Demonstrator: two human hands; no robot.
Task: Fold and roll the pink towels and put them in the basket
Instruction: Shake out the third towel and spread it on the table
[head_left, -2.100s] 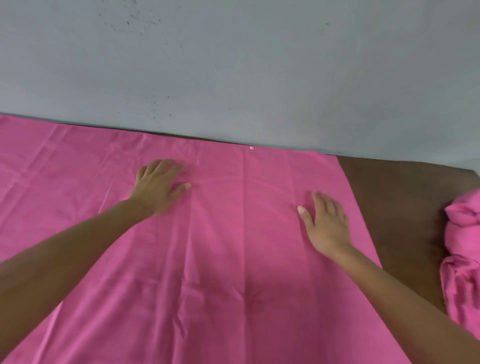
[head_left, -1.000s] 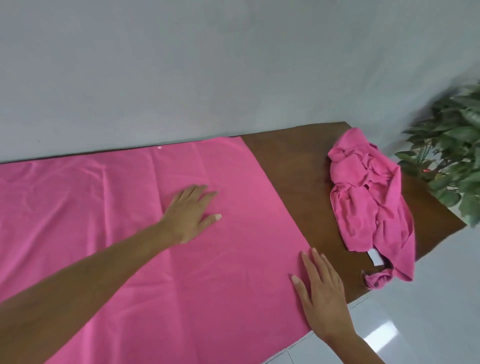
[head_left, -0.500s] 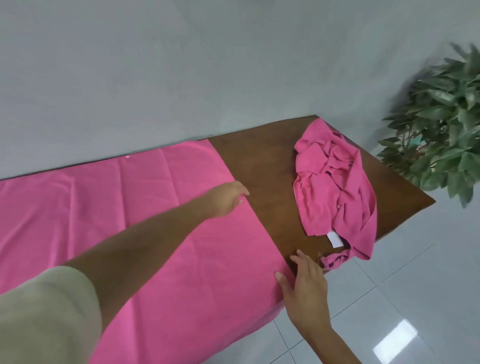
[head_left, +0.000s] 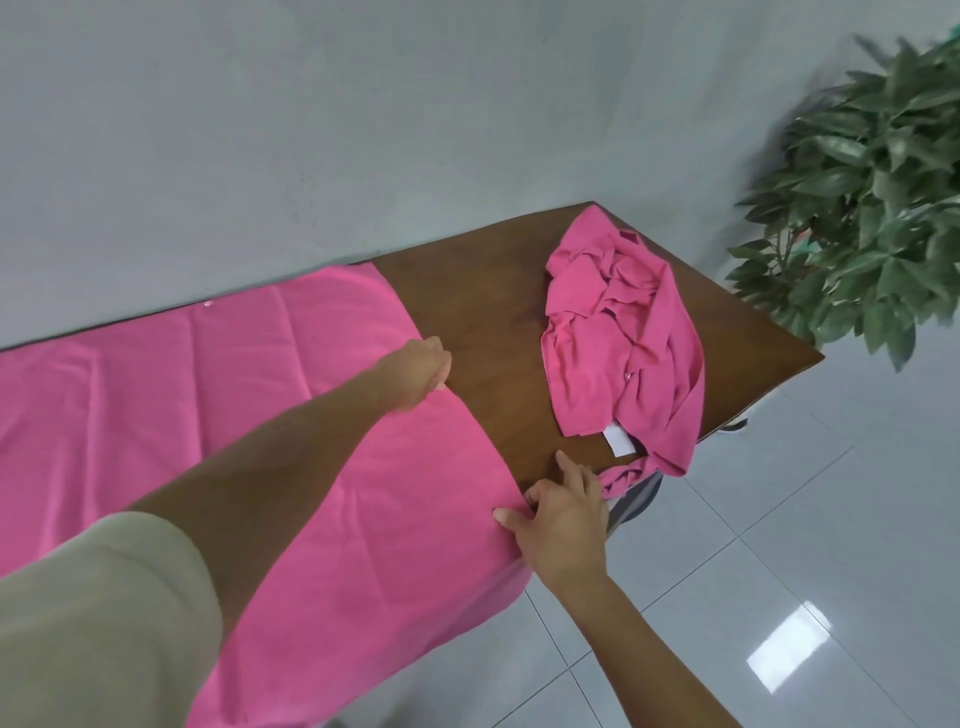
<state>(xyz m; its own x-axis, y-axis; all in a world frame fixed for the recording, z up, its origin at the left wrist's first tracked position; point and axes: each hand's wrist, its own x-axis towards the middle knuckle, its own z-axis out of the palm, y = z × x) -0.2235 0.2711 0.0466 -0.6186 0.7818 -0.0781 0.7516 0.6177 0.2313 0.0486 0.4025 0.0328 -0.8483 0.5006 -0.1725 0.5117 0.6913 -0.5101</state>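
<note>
Head view: left hand (head_left: 421, 371) pinches flat towel (head_left: 249, 415) end edge; right hand (head_left: 563, 514), 4 o'clock from it, pinches same edge, likely for even fold. Crumpled towel (head_left: 623, 332) at 3 o'clock, on surface (head_left: 483, 306).

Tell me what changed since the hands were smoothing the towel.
Both hands slid right to the edge of the spread-out pink towel: left hand grips it farther back, right hand pinches the near corner. The crumpled pink towel stayed on the brown wooden table.

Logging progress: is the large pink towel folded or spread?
Spread: the large pink towel lies flat along the wooden table, near side overhanging; no fold visible.
</note>
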